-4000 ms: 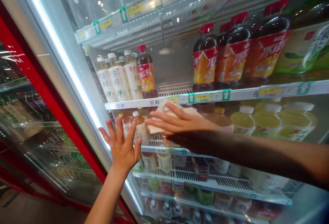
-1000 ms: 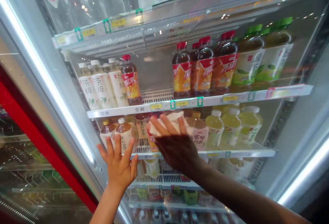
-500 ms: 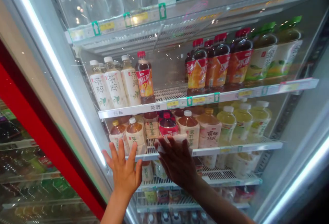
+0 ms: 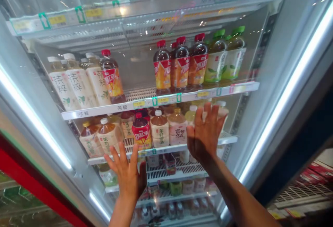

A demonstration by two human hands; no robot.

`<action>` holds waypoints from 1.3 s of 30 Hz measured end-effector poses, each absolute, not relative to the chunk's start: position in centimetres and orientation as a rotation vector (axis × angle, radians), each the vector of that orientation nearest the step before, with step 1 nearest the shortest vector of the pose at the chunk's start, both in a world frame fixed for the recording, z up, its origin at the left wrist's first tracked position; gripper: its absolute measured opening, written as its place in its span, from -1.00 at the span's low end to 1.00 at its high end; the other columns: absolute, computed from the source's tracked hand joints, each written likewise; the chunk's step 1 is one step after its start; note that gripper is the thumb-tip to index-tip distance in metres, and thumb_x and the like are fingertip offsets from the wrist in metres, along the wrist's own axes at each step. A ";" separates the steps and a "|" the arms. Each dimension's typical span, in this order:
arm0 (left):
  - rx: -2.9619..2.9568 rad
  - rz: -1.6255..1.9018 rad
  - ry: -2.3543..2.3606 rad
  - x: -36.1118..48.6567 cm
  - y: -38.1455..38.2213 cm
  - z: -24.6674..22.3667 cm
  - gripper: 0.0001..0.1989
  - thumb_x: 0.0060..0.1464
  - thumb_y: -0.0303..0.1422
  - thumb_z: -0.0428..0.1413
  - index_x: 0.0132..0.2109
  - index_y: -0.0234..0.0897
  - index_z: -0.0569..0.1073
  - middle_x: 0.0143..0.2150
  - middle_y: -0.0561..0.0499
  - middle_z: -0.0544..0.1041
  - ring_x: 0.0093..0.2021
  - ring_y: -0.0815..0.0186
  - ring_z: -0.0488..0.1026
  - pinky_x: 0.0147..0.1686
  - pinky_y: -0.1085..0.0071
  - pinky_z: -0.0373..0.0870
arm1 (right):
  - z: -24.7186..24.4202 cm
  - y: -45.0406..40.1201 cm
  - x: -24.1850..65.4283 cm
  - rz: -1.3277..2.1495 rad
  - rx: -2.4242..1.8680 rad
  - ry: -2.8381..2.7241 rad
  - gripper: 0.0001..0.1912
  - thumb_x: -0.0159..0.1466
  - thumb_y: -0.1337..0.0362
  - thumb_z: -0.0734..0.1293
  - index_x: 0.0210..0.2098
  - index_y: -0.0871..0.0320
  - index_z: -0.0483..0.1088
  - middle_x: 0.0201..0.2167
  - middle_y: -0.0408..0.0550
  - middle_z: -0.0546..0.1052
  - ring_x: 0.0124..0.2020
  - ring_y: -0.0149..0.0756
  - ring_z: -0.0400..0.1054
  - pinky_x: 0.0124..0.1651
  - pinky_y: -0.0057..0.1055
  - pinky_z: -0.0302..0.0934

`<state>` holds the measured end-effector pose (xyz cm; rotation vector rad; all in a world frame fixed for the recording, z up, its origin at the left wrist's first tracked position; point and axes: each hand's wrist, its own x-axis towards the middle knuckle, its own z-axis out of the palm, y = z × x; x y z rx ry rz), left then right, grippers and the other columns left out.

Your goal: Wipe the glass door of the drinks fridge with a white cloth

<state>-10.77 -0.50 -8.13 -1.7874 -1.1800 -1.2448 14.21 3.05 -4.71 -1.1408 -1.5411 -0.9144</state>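
My left hand (image 4: 127,171) is raised at the lower middle with its fingers spread, in front of the lower shelves of a lit drinks cooler. My right hand (image 4: 205,133) stands up to its right, fingers stretched and holding nothing, in front of pale yellow bottles that it partly hides. Between the hands in view are a red-capped bottle (image 4: 142,133), a white-capped bottle (image 4: 160,131) and a pink-labelled bottle (image 4: 177,129). Whether either hand touches anything cannot be made out.
An upper shelf edge (image 4: 166,99) carries white-labelled bottles (image 4: 78,84), red-labelled iced tea bottles (image 4: 180,67) and green-capped bottles (image 4: 235,57). A red frame (image 4: 33,178) runs along the lower left. At the lower right is a wire rack (image 4: 304,192).
The view has shifted, so the cooler's contents appear further left. My right hand has moved right and up, away from my left hand, uncovering the red-capped bottle. The left hand stays spread.
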 end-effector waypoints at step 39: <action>-1.756 -1.224 -1.222 1.6 -2.0 -9.3 -0.16 0.25 -0.40 0.13 0.55 -0.06 -0.06 0.64 -0.03 -0.37 0.61 -0.03 -0.49 0.50 -0.23 -0.55 | -10.3 2.5 25.4 -0.891 -0.994 -1.580 -0.17 0.43 0.31 0.20 0.57 0.09 -0.28 0.59 0.04 -0.19 0.59 -0.01 -0.31 0.55 0.19 -0.23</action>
